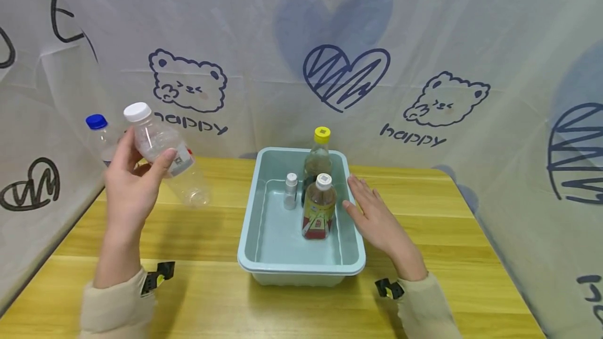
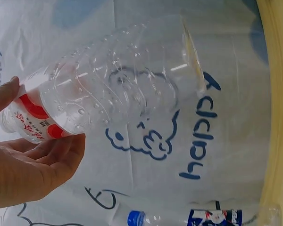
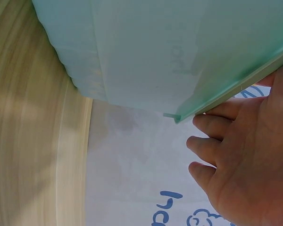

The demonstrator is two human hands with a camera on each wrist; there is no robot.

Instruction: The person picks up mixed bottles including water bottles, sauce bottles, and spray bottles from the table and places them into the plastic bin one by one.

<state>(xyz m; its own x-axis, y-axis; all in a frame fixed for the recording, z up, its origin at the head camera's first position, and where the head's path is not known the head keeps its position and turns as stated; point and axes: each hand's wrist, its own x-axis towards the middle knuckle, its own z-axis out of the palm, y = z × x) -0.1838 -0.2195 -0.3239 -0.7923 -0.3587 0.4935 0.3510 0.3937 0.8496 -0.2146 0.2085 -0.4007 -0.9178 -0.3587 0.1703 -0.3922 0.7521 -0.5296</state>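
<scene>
My left hand point(image 1: 132, 179) grips a clear, empty-looking plastic bottle point(image 1: 195, 190) with a white cap point(image 1: 137, 112), tilted above the left part of the table. In the left wrist view, thumb and fingers hold this bottle round its red-and-white label point(image 2: 33, 115). My right hand point(image 1: 377, 218) touches the right rim of a pale blue plastic tub point(image 1: 301, 267), its fingers fairly straight. Inside the tub stand a small white-capped bottle point(image 1: 290, 192), a yellow-capped bottle point(image 1: 317, 161) and a white-capped drink bottle point(image 1: 319, 213) with a yellow-and-red label.
Behind my left hand stands another clear bottle point(image 1: 105, 140) with a blue cap, partly hidden. The tub sits mid-table on a yellow wooden tabletop point(image 1: 212, 286). A pale cloth point(image 1: 264, 67) printed with hearts and bears hangs behind and at both sides.
</scene>
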